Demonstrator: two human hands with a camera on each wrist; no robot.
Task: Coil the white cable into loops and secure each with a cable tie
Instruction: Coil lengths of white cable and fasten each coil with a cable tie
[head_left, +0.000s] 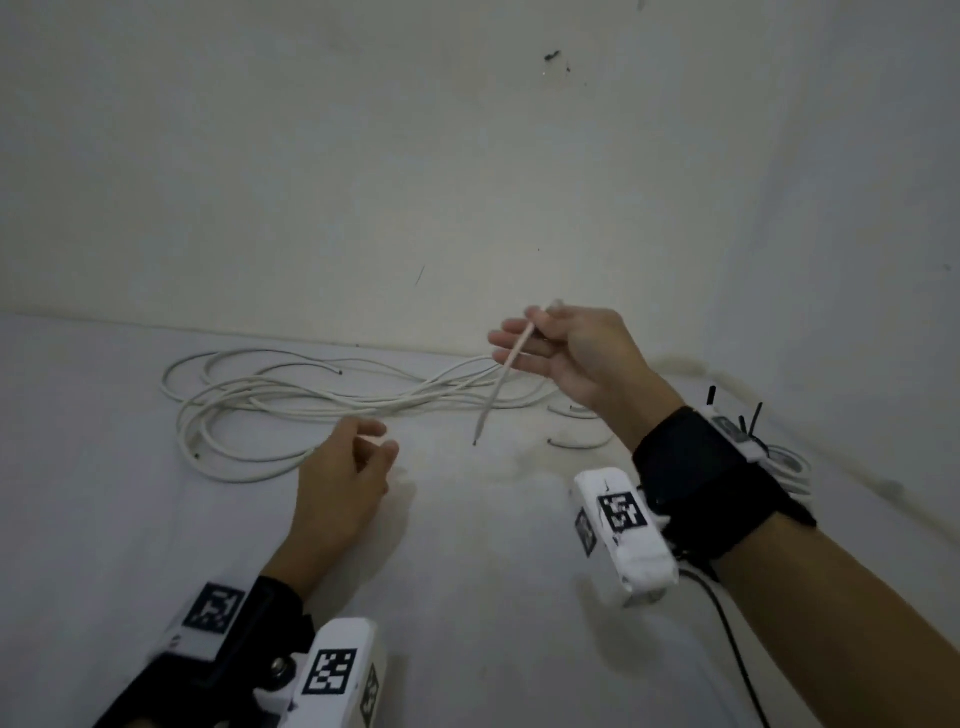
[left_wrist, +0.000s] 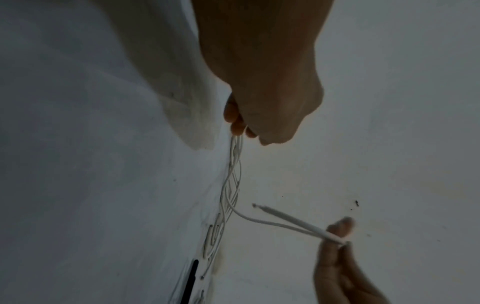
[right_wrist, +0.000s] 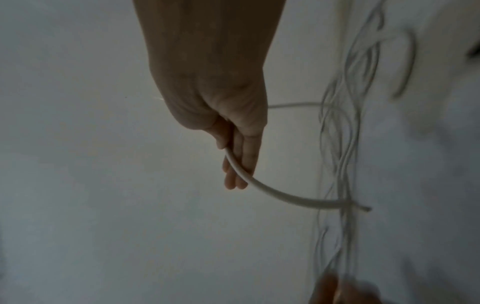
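Blur smears the right-wrist view, so I can't count strands there. My right hand (head_left: 566, 358) pinches one free end of the white cable (head_left: 311, 400), lifted above the tangle; my left hand (head_left: 345, 478) curls loosely beside it, grip unclear. Black cable ties (head_left: 750, 415) poke out behind the right wrist strap. White surface (head_left: 467, 597), stained wall (head_left: 467, 156) behind.

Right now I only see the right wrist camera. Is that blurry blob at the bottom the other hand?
Observer: Yes, the left hand; the head view shows its fingers curled at the near edge of the white cable pile.
Operator: Is it holding a strand?
Observer: Cannot tell; in the left wrist view strands run up to its fingers.
Operator: Is the pile neat?
Observer: No, loose wide loops sprawl on the white surface, cut ends poking out.
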